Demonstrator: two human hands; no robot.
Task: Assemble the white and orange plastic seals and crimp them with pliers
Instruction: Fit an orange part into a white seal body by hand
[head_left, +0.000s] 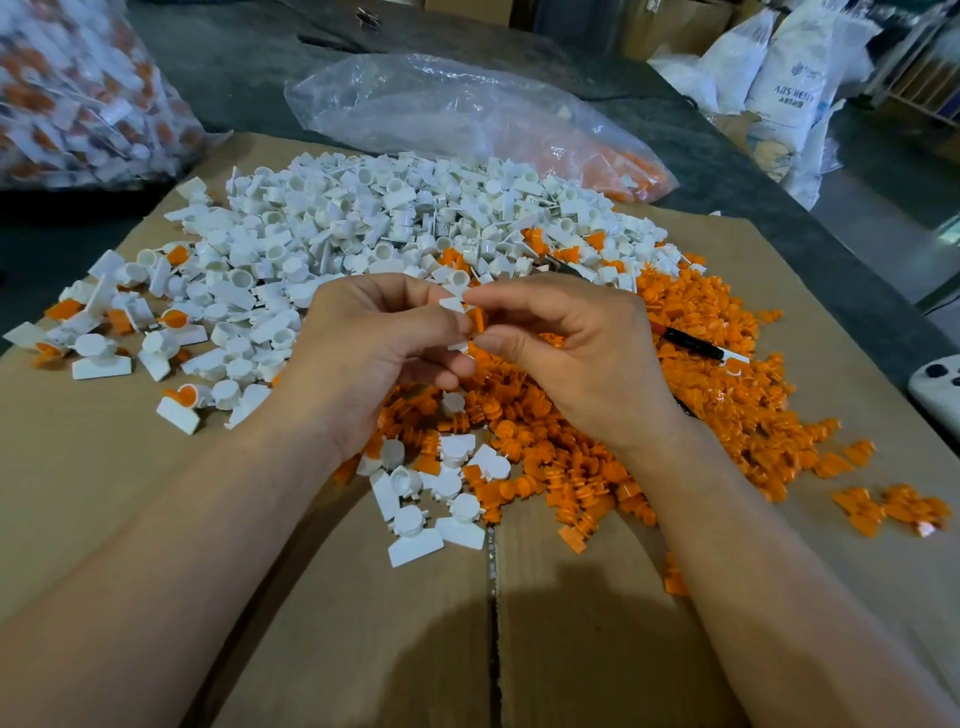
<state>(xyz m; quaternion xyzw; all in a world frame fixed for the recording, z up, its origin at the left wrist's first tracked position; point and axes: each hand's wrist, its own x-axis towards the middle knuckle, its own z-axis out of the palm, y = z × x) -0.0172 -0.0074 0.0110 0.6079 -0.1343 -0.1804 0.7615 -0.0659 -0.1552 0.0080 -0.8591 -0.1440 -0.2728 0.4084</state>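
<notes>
Seal (475, 318) (largely hidden) in the pinch of left hand (374, 353) and right hand (576, 353)

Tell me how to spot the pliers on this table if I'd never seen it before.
Find the big cardboard sheet, then the heap of orange pieces on its right half. Just past the right hand, the pliers lie on that heap: the only long black handle among small orange bits.
</notes>
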